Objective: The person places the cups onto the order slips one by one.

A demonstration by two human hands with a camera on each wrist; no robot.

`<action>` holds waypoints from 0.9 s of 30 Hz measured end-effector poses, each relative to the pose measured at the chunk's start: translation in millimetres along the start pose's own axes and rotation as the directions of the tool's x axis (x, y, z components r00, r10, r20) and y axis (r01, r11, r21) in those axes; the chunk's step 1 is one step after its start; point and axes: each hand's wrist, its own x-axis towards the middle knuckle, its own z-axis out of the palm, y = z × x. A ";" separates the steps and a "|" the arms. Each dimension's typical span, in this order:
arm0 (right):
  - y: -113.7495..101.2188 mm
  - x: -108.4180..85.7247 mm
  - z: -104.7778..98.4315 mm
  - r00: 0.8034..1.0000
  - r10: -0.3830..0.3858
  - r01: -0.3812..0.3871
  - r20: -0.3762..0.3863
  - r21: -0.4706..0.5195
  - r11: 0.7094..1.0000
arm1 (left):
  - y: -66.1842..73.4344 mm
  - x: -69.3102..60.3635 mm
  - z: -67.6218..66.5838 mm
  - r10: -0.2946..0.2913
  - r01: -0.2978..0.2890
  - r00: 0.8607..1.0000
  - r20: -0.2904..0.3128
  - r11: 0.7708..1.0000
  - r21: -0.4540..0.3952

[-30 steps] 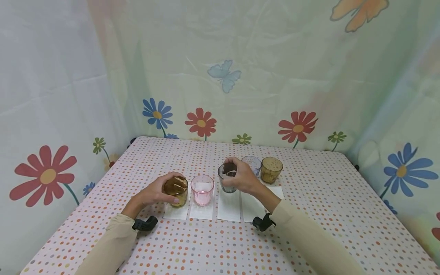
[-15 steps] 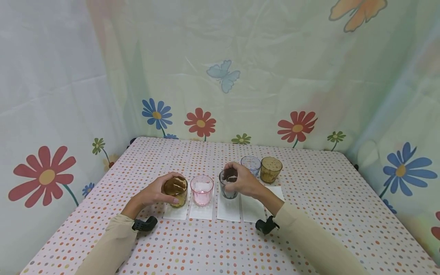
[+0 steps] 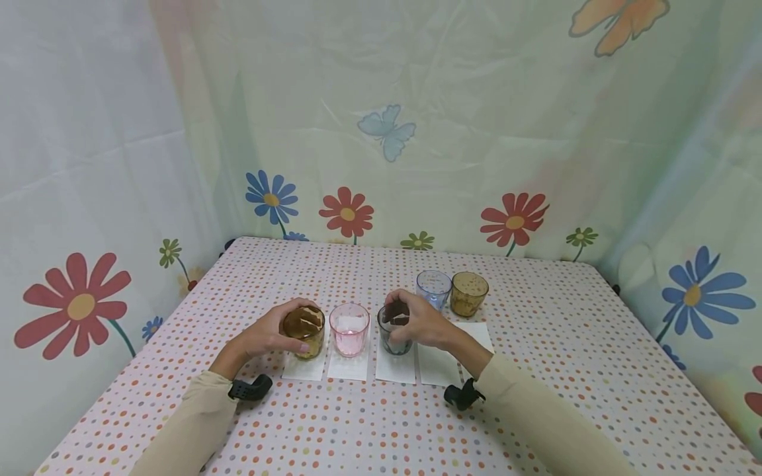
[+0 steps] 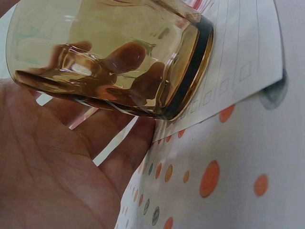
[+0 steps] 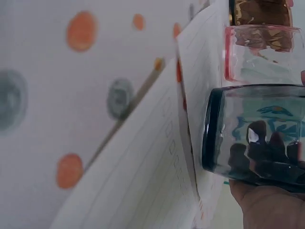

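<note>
In the head view my left hand (image 3: 266,332) grips an amber drinking glass (image 3: 313,346), fingers behind and thumb in front. The left wrist view shows that amber glass (image 4: 114,24) upright, its base on a lined paper strip (image 4: 238,52). To its right a pink glass (image 3: 350,334) stands untouched on a paper strip. My right hand (image 3: 427,325) holds a smoky grey glass (image 3: 389,338) by its sides. Seen from the right wrist, the grey glass (image 5: 233,124) is upright over a paper strip (image 5: 202,71); whether its base touches is unclear.
Behind the right hand stand a blue glass (image 3: 434,285) and a second amber glass (image 3: 469,294). More white paper strips (image 3: 439,365) lie to the right, partly under the right forearm. A dotted cloth (image 3: 357,430) covers the table; a flowered curtain (image 3: 452,99) surrounds it.
My right hand has brought the grey glass nearer to me and down, from the strip's far end onto or just over it. The left hand and amber glass stay put.
</note>
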 end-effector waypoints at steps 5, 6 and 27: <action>-0.2 -2.0 -1.6 1.000 0.009 -0.008 0.019 -0.002 1.000 | 1.4 -0.2 0.1 0.003 -0.003 1.000 -0.005 1.000 0.018; -0.7 -2.1 -2.3 1.000 0.009 -0.009 0.025 -0.008 1.000 | 1.7 -0.3 0.1 0.002 -0.002 1.000 -0.005 1.000 0.018; 0.3 -2.7 -2.4 0.999 0.028 -0.022 0.040 -0.144 0.989 | 2.7 -0.5 1.2 -0.022 0.022 1.000 -0.003 1.000 0.005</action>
